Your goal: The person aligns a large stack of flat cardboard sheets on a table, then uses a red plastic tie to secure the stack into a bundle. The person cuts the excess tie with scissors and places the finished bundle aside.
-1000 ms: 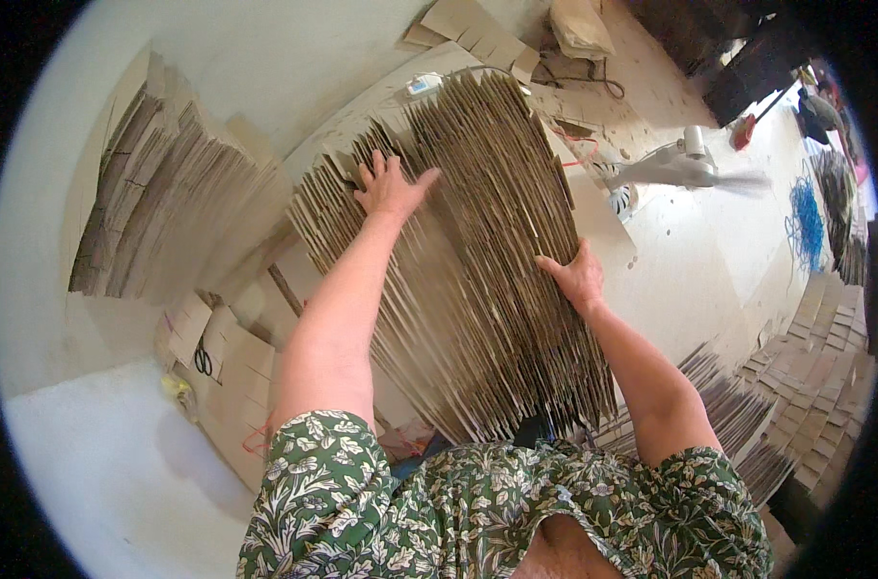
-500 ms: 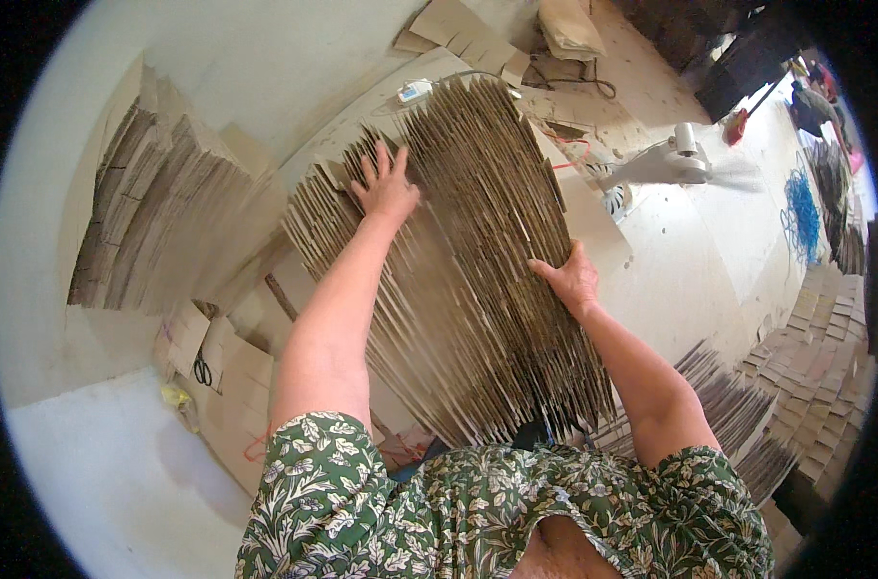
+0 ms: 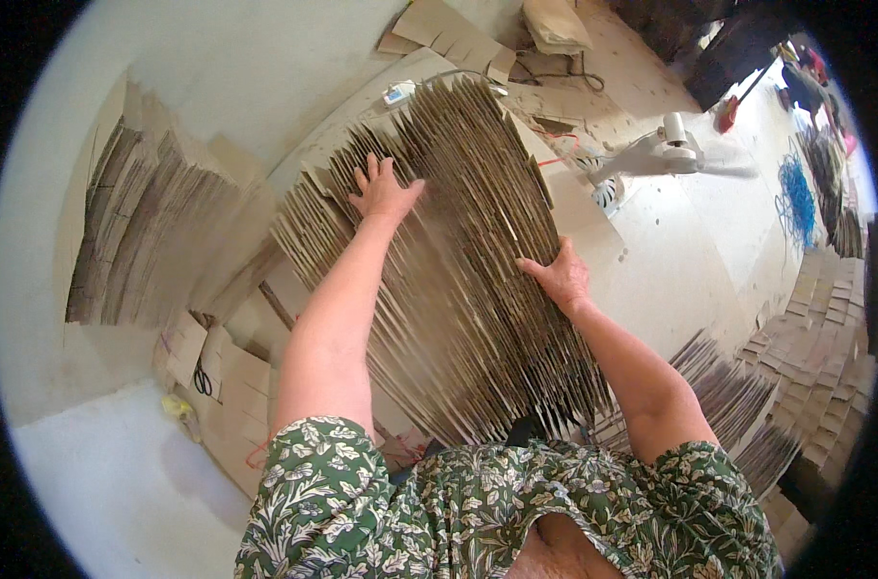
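The stack of cardboard sheets [image 3: 487, 241] lies left of the white fan [image 3: 674, 150]. The left hand [image 3: 383, 198] spreads its fingers over the stack's part away from the fan; the right hand [image 3: 562, 280] sits on the edge facing it, thumb and forefinger apart. Compared with half a second earlier, the left thumb juts farther toward the fan; the right hand keeps its place.

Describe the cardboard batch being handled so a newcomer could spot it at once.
Start from the green leaf-patterned garment at the bottom. Just above it, mid-picture, spreads a broad batch of brown cardboard sheets, edges up. Unlike the cardboard pile at far left, it has the left hand spread over its upper left and the right hand at its right side.
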### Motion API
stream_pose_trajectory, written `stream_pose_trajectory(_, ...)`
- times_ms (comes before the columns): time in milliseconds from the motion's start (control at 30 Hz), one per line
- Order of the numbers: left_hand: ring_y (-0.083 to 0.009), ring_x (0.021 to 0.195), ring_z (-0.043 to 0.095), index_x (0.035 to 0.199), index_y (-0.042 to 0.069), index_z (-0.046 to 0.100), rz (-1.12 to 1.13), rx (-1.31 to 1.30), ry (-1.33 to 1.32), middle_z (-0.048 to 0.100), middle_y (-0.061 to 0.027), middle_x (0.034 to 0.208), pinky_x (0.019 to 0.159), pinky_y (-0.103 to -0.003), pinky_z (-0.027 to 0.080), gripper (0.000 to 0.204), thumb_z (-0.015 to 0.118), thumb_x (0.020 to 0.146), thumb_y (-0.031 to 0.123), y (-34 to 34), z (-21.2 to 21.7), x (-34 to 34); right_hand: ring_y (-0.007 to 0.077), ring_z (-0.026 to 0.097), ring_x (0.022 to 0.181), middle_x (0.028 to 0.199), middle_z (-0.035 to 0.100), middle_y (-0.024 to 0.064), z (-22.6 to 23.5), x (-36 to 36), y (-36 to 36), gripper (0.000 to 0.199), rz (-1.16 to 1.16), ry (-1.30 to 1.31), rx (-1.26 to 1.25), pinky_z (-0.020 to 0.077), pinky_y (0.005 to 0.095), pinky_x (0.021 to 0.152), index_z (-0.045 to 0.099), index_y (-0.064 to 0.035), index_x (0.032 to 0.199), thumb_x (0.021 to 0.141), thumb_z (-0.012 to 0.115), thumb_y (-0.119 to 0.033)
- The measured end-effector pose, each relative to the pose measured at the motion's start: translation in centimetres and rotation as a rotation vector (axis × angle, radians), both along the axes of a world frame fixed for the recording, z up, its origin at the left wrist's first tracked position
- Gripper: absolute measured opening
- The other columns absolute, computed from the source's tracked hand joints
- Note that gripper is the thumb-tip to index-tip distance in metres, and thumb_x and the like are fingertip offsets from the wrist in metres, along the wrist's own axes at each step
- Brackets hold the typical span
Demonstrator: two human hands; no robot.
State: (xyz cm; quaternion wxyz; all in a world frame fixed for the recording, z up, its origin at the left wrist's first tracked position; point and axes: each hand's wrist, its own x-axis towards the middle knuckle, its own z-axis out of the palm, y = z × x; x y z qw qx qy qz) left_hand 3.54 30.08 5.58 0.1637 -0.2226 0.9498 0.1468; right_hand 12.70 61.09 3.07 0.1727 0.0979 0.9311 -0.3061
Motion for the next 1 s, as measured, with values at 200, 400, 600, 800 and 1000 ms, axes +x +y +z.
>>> stream_pose_trajectory(200,-0.032,0.147,0.002,0.152,0.028,0.022,-0.19,-0.074,0.013,-0.002,-0.0036,0.161,0.115,-0.059,0.01,0.079,0.062,0.084,0.031,0.7,0.0,-0.7,0.0373,0.06,0.103,0.108,0.064,0.0208,0.4,0.0,-0.1,0.086,0.013,0.003,0.013,0.0468,0.0444,0.09,0.049,-0.0012,0.12,0.064,0.078,-0.059)
stream_pose_trajectory(400,-0.0311,0.147,0.006,0.149,0.026,0.029,-0.131,-0.013,-0.014,0.003,-0.0022,0.161,0.115,-0.059,0.01,0.065,0.053,0.089,0.028,1.2,-0.4,-1.0,0.0379,0.06,0.103,0.109,0.064,0.0222,0.5,0.0,-0.2,0.087,0.004,-0.011,0.033,0.0467,0.0448,0.09,0.048,0.0,0.121,0.064,0.078,-0.058)
stream_pose_trajectory(600,-0.0334,0.146,0.012,0.145,0.018,0.035,-0.004,0.014,0.077,0.012,-0.0082,0.159,0.112,-0.063,0.014,0.065,0.056,0.089,0.045,2.6,-0.2,-1.6,0.0379,0.061,0.101,0.106,0.064,0.0225,0.7,-0.1,-0.1,0.084,0.014,-0.007,-0.001,0.0473,0.045,0.088,0.05,0.0002,0.117,0.064,0.079,-0.058)
stream_pose_trajectory(800,-0.0336,0.146,0.006,0.149,0.021,0.023,-0.012,0.012,0.058,0.004,-0.0074,0.16,0.113,-0.062,0.013,0.075,0.06,0.087,0.039,2.7,-0.8,-1.9,0.0373,0.058,0.109,0.114,0.062,0.0224,1.6,-0.3,-0.3,0.094,0.004,-0.094,-0.002,0.0451,0.0436,0.094,0.044,0.0012,0.128,0.064,0.079,-0.058)
stream_pose_trajectory(1000,-0.0292,0.148,-0.002,0.152,0.033,0.016,-0.199,-0.053,-0.024,-0.003,-0.0005,0.161,0.116,-0.057,0.006,0.073,0.052,0.089,0.02,4.0,-0.1,-3.0,0.0375,0.058,0.111,0.115,0.062,0.0232,1.4,-0.5,-0.1,0.096,0.018,-0.124,0.015,0.0443,0.0434,0.096,0.043,0.0008,0.131,0.064,0.079,-0.058)
